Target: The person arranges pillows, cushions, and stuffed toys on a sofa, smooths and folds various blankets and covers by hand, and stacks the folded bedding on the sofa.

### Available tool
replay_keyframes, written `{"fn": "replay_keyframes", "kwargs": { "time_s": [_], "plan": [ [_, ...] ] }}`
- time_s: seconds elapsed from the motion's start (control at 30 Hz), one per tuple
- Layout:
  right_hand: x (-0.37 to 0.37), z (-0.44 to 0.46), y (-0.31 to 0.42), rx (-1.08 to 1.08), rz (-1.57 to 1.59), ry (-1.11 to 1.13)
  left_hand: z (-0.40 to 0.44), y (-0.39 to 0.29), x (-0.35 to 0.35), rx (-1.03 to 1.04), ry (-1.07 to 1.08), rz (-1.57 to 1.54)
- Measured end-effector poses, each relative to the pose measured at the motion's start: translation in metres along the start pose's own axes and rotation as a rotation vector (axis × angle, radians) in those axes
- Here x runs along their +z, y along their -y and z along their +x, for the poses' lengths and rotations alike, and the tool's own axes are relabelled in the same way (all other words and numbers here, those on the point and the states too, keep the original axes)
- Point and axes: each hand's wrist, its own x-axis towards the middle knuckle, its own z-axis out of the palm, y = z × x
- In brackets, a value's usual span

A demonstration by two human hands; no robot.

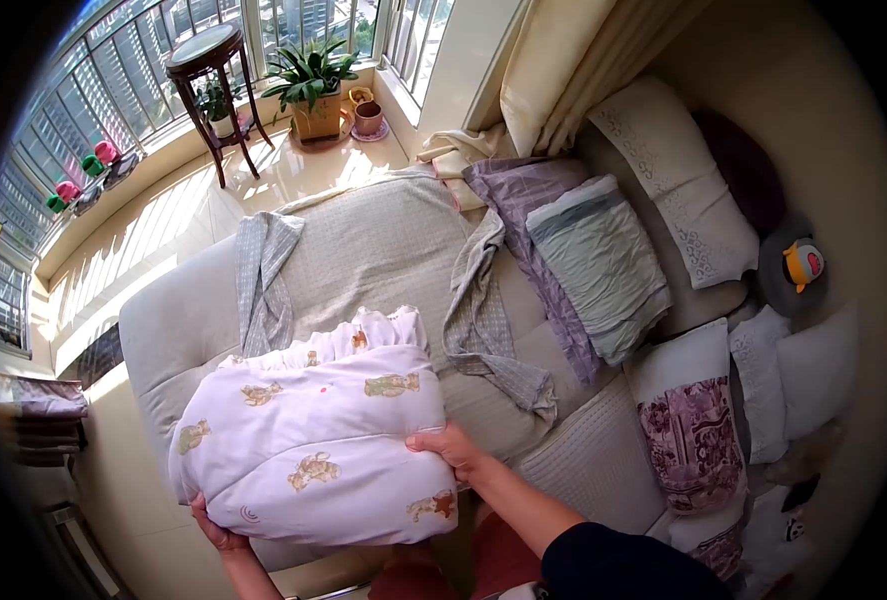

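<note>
A folded pink quilt [313,440] with bear prints and a ruffled far edge is held at the front of the grey sofa [178,300]. My left hand [219,528] grips its near left corner, fingers partly hidden beneath the cloth. On the right side, my right hand [450,450] pinches the quilt, with the thumb on top and the other fingers mostly out of sight. Beyond the quilt lies a grey cover [373,235]. Two strips of patterned grey cloth, one at left [266,275] and one at right [483,330], lie on the sofa.
Folded green bedding [603,270] rests on purple cloth [523,190] at the right. Farther right are a white pillow [673,180], a patterned cushion [693,430] and a penguin toy [801,265]. A round-topped stand [203,45] and a potted plant [315,115] stand by the windows.
</note>
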Motion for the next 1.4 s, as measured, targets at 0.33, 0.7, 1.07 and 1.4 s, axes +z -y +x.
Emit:
{"fn": "replay_keyframes", "kwargs": {
  "time_s": [0.33,0.7,1.07,1.4],
  "plan": [
    [-0.174,-0.128,0.195,-0.519,0.258,-0.231,0.068,0.144,0.309,-0.137,0.632,-0.214],
    [-0.419,-0.081,0.214,-0.755,0.535,-0.49,0.094,0.367,0.585,-0.504,0.483,0.522],
    [-0.51,-0.044,0.148,-0.659,0.462,-0.636,0.04,0.478,0.59,-0.44,0.582,0.976],
    [-0.429,-0.02,0.282,-0.788,-1.444,-1.027,0.049,0.499,0.58,-0.369,0.635,0.791]
  ]
}}
